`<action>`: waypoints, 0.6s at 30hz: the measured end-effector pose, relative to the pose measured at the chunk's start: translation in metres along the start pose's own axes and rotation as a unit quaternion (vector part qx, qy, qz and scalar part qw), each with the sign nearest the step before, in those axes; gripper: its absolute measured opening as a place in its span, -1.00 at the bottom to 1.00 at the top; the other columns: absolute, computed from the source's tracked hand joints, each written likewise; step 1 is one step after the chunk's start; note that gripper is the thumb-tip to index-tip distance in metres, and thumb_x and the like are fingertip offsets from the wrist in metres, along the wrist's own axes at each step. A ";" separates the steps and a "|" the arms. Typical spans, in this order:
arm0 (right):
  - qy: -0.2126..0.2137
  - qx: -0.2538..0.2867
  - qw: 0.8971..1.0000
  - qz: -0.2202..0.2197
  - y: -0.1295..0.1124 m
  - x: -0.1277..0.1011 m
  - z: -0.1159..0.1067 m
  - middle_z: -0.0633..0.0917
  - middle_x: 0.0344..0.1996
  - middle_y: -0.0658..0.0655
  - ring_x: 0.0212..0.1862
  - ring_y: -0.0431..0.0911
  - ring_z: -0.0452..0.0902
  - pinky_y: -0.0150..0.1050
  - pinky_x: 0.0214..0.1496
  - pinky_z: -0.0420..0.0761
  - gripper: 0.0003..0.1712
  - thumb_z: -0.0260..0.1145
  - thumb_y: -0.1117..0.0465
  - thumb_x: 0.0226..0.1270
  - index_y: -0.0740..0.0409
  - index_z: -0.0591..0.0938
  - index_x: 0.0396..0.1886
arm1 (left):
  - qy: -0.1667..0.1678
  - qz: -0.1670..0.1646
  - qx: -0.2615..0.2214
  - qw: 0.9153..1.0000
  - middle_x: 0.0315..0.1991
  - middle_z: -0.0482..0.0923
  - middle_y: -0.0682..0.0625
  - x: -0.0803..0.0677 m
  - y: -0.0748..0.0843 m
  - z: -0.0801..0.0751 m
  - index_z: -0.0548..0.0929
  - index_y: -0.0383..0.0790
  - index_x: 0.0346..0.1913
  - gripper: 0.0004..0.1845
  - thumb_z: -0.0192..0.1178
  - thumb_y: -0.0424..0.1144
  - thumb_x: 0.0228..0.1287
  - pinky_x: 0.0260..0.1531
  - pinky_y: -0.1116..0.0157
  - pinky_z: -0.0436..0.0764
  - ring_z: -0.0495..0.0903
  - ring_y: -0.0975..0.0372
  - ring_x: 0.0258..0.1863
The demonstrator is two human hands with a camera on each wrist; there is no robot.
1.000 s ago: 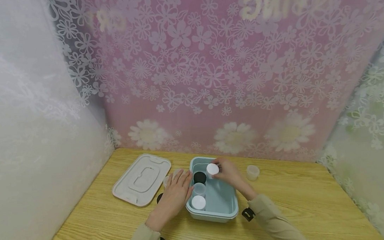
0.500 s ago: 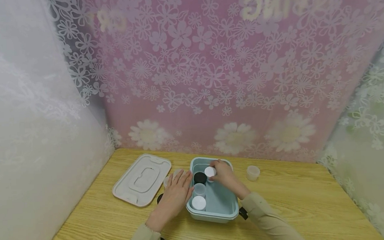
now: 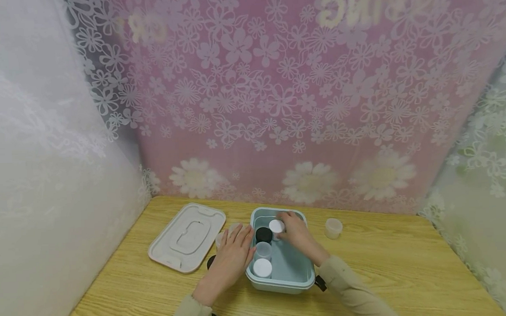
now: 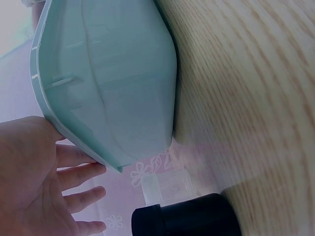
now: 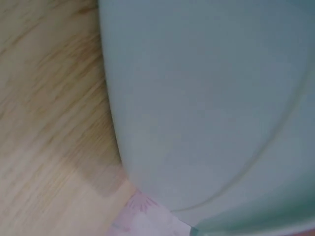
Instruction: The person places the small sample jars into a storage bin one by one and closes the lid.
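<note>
A light blue plastic box stands on the table, holding several small round jars along its left side. My right hand reaches over its right wall and holds a white-lidded jar between thumb and fingers, beside a black-lidded jar. Nearer me in the box are a clear jar and another white-lidded jar. My left hand rests on the box's left rim with fingers straight, also seen in the left wrist view. The right wrist view shows only the box's outer wall, not the hand.
A pale lid lies flat at the left. Between it and the box, partly behind my left hand, are clear jars and a black jar. One more clear jar stands to the box's right. Patterned curtains enclose the table.
My right hand has moved a little left and down with the white-lidded jar, bringing it next to the black-lidded one. The left hand has stayed on the rim.
</note>
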State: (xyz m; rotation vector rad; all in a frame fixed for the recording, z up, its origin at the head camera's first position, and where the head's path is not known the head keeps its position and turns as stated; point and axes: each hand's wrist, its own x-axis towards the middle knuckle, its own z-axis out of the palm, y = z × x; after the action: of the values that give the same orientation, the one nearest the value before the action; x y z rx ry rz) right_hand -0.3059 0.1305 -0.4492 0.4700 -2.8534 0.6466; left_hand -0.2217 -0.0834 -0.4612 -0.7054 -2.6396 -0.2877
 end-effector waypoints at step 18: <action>-0.060 -0.027 0.997 0.041 0.000 -0.003 -0.015 0.77 -0.33 0.22 -0.29 0.00 0.72 -0.20 -0.34 0.67 -0.65 0.47 0.27 0.29 0.40 0.63 -0.03 | 0.001 -0.003 -0.009 1.000 0.40 0.42 -0.19 0.000 0.001 0.001 0.47 -0.31 0.41 -0.49 0.09 -0.10 0.57 0.40 -0.23 0.27 0.31 -0.12 0.45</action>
State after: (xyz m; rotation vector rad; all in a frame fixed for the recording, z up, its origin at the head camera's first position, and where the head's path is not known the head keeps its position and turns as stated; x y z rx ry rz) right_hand -0.3015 0.1382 -0.4370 0.3978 -3.0090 0.5726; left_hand -0.2216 -0.0825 -0.4624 -0.7032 -2.6414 -0.3152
